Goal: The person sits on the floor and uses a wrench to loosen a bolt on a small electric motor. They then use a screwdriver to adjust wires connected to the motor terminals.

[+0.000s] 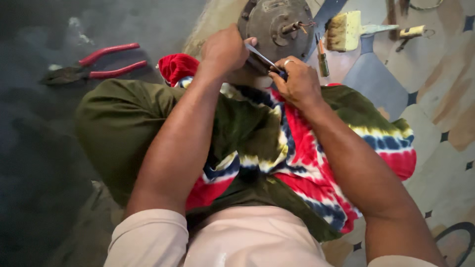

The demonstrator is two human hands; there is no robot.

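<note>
Pale sleeves (148, 237) at bottom of frame, then tie-dye cloth (297, 163) across my lap, mid-frame. Round grey motor housing (277, 27) sits top centre, touching the lap's far edge; looks heavy, rigid metal, probably greasy, so I judge it best braced at the rim, not the thin shaft. Left hand (225, 49) is curled against its lower left edge, holding it steady. Right hand (297, 81) is closed round a thin flat blade tool (262, 58), tip angled up-left at the housing. Red-handled pliers (94, 66) upper left, brush (346, 29) upper right.
</note>
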